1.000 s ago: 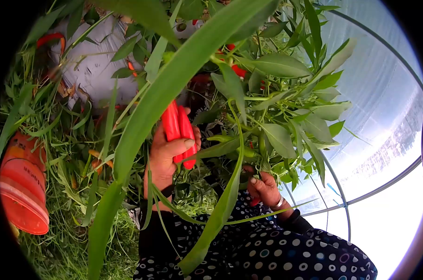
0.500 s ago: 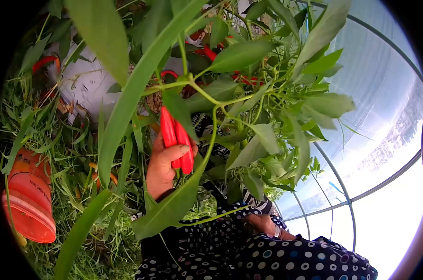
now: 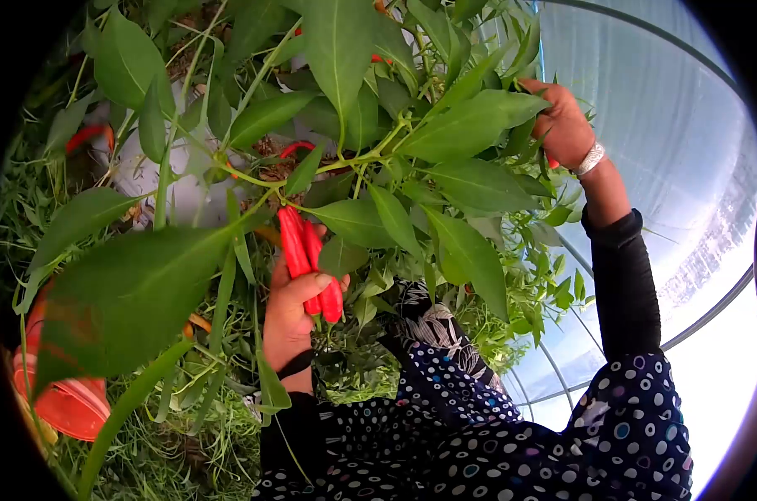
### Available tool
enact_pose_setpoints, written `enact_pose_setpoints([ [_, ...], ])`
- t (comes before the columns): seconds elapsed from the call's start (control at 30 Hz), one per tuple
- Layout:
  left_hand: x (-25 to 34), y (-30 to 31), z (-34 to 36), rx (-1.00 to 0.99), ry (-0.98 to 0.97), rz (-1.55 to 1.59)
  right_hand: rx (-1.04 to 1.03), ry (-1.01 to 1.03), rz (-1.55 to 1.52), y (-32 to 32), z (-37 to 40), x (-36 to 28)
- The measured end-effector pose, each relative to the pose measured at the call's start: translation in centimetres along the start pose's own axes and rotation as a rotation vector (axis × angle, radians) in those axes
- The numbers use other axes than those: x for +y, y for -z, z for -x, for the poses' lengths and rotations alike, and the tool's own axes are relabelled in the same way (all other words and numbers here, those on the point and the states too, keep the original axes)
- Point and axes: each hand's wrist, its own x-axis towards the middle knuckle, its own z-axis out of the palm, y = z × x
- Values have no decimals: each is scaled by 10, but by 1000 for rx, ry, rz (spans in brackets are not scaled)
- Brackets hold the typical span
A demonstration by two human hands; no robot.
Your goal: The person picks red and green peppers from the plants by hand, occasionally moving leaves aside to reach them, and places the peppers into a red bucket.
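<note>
My left hand [image 3: 291,313] is closed around red chili peppers [image 3: 295,242], at least two, with the thumb pressed across them. Their upper ends touch the leaves of a pepper plant [image 3: 378,159]. At the upper right, my right hand [image 3: 566,125] is raised against the plant's outer foliage, fingers curled in among the leaves. A small bit of red shows just under that hand. Leaves and the hand itself hide what its fingers grip.
An orange-red bucket [image 3: 69,405] lies tipped at the lower left, partly behind a large leaf. More red peppers [image 3: 90,138] show low among the plants. Weeds cover the ground. A plastic greenhouse wall with curved metal tubes [image 3: 712,309] stands at the right.
My right hand has risen from beside my lap to the foliage at the upper right. My left hand keeps the peppers in about the same place. The leaves and branches have shifted in view.
</note>
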Motion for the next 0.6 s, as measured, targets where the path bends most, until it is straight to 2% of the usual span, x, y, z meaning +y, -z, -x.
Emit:
enact_pose_setpoints([
  [0.03, 2, -1, 1, 1, -6, -3, -149, 197, 409, -2, -9, 11],
  [0.07, 5, -5, 2, 20, 5, -27, -178, 204, 634, -13, -12, 23],
  [0.13, 5, -7, 5, 45, 14, -47, -93, 267, 30, -42, -13, 46],
  [0.17, 4, -8, 5, 53, 7, -29, -98, 271, 26, -45, -14, 50],
  [0.37, 1, -3, 5, 45, 24, -30, -333, 194, 537, -56, -4, 18],
  [0.4, 5, -9, 6, 47, -5, -45, -337, 200, 534, -60, -6, 23],
  [0.47, 8, -9, 7, 61, -39, -61, -132, 568, 462, -72, -12, 35],
  [0.5, 8, -7, 7, 32, -25, -51, -22, 659, 380, -73, -13, 26],
  [0.53, 7, -5, 6, -1, -14, -42, -23, 667, 378, -73, -9, 25],
  [0.6, 7, 2, 5, -8, 28, -52, -51, 504, 569, -67, 2, 28],
])
